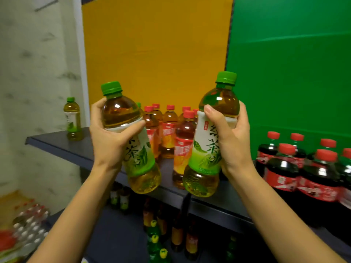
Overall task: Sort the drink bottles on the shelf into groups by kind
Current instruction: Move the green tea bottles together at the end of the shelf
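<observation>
Spanning frame, dark blue flat shelf board [57, 141] carrying standing drinks. At its right end, dark cola plastic bottles with red caps [319, 179] standing grouped. Mid-shelf, amber tea bottles with red caps and red labels [169, 133] clustering behind hands. Above front edge, left hand [108, 141] gripping tilted green-capped green tea bottle [140, 158]; right hand [233, 147] wrapping fingers round second green tea bottle [205, 160]. At far left end, third green-capped bottle [73, 120] standing alone.

The right green-capped bottle [201, 160] reads 绿茶 on its label, the left green-capped bottle [141, 158] only 茶.
</observation>
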Available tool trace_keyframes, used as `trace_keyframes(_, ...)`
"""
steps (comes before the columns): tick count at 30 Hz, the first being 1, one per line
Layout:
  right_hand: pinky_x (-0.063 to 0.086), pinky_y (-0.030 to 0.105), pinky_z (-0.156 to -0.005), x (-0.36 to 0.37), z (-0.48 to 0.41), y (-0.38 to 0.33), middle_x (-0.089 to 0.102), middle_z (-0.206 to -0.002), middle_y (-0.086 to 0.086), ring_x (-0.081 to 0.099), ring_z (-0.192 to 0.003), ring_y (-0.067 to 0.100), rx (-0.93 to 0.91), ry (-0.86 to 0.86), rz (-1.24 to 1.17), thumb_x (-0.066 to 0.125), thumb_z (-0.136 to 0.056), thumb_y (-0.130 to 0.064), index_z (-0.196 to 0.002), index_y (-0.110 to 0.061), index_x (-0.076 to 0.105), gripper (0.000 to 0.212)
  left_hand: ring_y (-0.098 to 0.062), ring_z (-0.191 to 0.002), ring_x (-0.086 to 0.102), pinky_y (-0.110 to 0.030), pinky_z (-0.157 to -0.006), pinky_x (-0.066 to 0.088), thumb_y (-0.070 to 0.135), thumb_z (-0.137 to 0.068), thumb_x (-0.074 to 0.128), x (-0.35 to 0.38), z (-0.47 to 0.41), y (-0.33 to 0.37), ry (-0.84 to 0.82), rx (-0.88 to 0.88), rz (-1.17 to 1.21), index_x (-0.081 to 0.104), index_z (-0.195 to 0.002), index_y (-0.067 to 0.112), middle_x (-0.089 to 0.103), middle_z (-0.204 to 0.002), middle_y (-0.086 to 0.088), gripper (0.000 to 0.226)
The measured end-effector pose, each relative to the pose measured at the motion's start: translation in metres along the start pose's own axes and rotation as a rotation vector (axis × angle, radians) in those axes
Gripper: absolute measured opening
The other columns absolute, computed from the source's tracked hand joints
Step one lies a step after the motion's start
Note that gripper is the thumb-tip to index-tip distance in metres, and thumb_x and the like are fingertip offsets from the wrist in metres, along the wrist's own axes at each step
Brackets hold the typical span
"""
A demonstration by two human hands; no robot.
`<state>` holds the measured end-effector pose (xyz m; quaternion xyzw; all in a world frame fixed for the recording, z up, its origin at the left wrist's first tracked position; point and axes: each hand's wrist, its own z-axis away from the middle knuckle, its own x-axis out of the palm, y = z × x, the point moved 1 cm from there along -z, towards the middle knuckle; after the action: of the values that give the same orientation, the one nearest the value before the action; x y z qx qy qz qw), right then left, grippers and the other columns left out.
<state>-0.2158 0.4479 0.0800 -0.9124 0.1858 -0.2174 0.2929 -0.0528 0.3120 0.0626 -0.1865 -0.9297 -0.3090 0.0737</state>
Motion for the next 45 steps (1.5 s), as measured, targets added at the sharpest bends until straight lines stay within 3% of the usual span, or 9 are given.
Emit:
trace_keyframes(7,0.053,0.029,-0.071,0.104,0.011,0.057,0.065,-0.090,-0.003,0.066,-0.084,0.016,0.051,0.012,-0.038,0.073,-0.063,-0.033,-0.114,-0.009,0.050,0.062,-0.034,-0.101,0.062,-0.055,-0.091,0.049,0.030,-0.052,0.082,-0.119,-0.039,-0.021,0.018,-0.010,-0.105,0.049,-0.108,0.023,0.060,-0.110,-0.019,0.066)
trace_keyframes(12,0.054,0.032,-0.079,0.176,0.020,0.102,0.065,-0.099,0.002,0.065,-0.092,0.018,0.065,0.027,-0.039,0.074,-0.062,-0.034,-0.121,-0.006,0.048,0.070,-0.038,-0.100,0.062,-0.056,-0.089,0.050,0.031,-0.048,0.082,-0.196,-0.058,-0.040,-0.001,-0.014,-0.177,0.049,-0.104,0.036,0.060,-0.113,-0.022,0.065)
trace_keyframes(17,0.051,0.047,-0.093,0.232,0.019,0.146,0.062,-0.113,0.012,0.063,-0.103,0.024,0.100,0.015,0.031,0.075,-0.062,-0.039,-0.121,-0.012,0.048,0.070,-0.002,-0.089,0.062,-0.025,-0.084,0.053,0.039,-0.044,0.078,-0.248,-0.074,-0.059,-0.013,-0.020,-0.268,0.047,-0.100,0.038,0.061,-0.101,0.005,0.064)
trace_keyframes(24,0.046,0.053,-0.096,0.293,-0.005,0.223,0.058,-0.122,0.008,0.056,-0.115,0.027,0.158,0.007,0.119,0.077,-0.057,-0.058,-0.123,-0.024,0.046,0.081,0.010,-0.090,0.059,-0.010,-0.079,0.049,0.039,-0.046,0.078,-0.290,-0.110,-0.092,0.004,0.017,-0.317,0.047,-0.100,0.040,0.058,-0.099,0.015,0.063)
trace_keyframes(29,0.045,0.042,-0.100,0.333,-0.030,0.281,0.055,-0.124,0.005,0.052,-0.117,0.021,0.125,0.024,0.191,0.076,-0.064,-0.046,-0.125,-0.020,0.044,0.073,0.003,-0.096,0.059,-0.012,-0.081,0.050,0.026,-0.051,0.082,-0.319,-0.147,-0.134,0.007,0.028,-0.374,0.046,-0.103,0.044,0.057,-0.104,0.016,0.066)
trace_keyframes(33,0.040,0.003,-0.085,0.362,-0.056,0.331,0.053,-0.113,-0.009,0.051,-0.106,0.005,0.105,0.024,0.236,0.078,-0.072,-0.028,-0.118,-0.022,0.044,0.057,0.014,-0.093,0.056,-0.006,-0.079,0.048,0.014,-0.054,0.087,-0.334,-0.181,-0.172,-0.010,0.051,-0.406,0.044,-0.104,0.045,0.054,-0.103,0.019,0.072)
trace_keyframes(37,0.042,0.022,-0.094,0.387,-0.086,0.379,0.052,-0.127,0.002,0.048,-0.119,0.015,0.094,0.052,0.308,0.078,-0.071,-0.030,-0.127,-0.019,0.043,0.066,0.010,-0.092,0.057,-0.006,-0.079,0.047,0.008,-0.057,0.084,-0.344,-0.220,-0.211,-0.028,0.056,-0.422,0.047,-0.110,0.033,0.055,-0.103,0.018,0.069)
trace_keyframes(41,0.035,0.013,-0.087,0.401,-0.111,0.421,0.048,-0.133,0.000,0.043,-0.122,0.012,0.120,0.069,0.348,0.077,-0.073,-0.032,-0.132,-0.020,0.041,0.070,0.009,-0.093,0.058,-0.007,-0.081,0.046,0.011,-0.054,0.087,-0.351,-0.249,-0.244,-0.067,0.079,-0.422,0.048,-0.113,0.024,0.057,-0.104,0.016,0.072)
trace_keyframes(45,0.033,0.016,-0.090,0.409,-0.129,0.449,0.047,-0.131,-0.002,0.040,-0.117,0.006,0.177,0.090,0.362,0.076,-0.073,-0.031,-0.135,-0.020,0.038,0.073,0.016,-0.092,0.055,-0.004,-0.080,0.045,0.009,-0.054,0.087,-0.355,-0.271,-0.274,-0.059,0.079,-0.399,0.047,-0.111,0.028,0.054,-0.103,0.020,0.072)
